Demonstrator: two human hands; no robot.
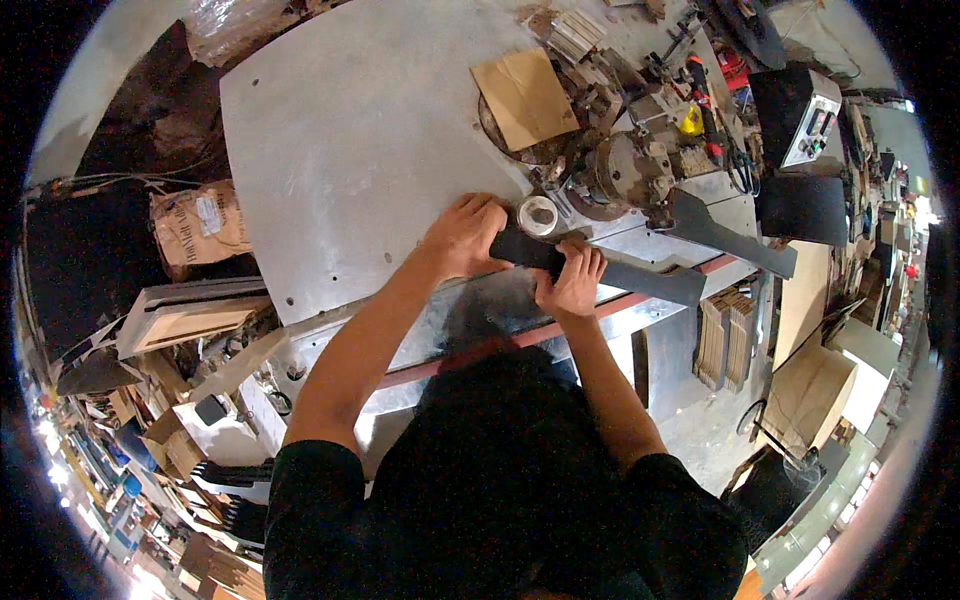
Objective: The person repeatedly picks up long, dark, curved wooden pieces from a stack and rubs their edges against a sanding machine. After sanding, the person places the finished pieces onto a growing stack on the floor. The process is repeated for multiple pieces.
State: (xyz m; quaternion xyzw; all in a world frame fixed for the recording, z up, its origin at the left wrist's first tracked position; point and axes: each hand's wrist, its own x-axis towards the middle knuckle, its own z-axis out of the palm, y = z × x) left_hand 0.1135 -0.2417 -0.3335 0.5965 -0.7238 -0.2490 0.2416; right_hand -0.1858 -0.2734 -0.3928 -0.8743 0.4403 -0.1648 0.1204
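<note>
A long, flat, dark grey board (pixel 655 281) with a shaped edge lies along the front of the metal worktable (pixel 350 150). My left hand (pixel 466 236) grips its left end, fingers closed around it. My right hand (pixel 573 279) is closed over the board's near edge, a little right of the left hand. Just beyond the board, between my hands, stands a white-rimmed round roller (pixel 538 216), close to or touching its far edge; which one I cannot tell. Behind it sits a dirty round machine head (pixel 628 168). My fingers partly hide the board.
A brown cardboard piece (pixel 525 98) lies on the table's far part. Tools, including red-handled pliers (pixel 705 105), clutter the far right near a control box (pixel 795 118). Another grey board (pixel 735 235) lies at right. Stacked strips (pixel 722 340) stand below the table; a brown paper sack (pixel 200 225) is at left.
</note>
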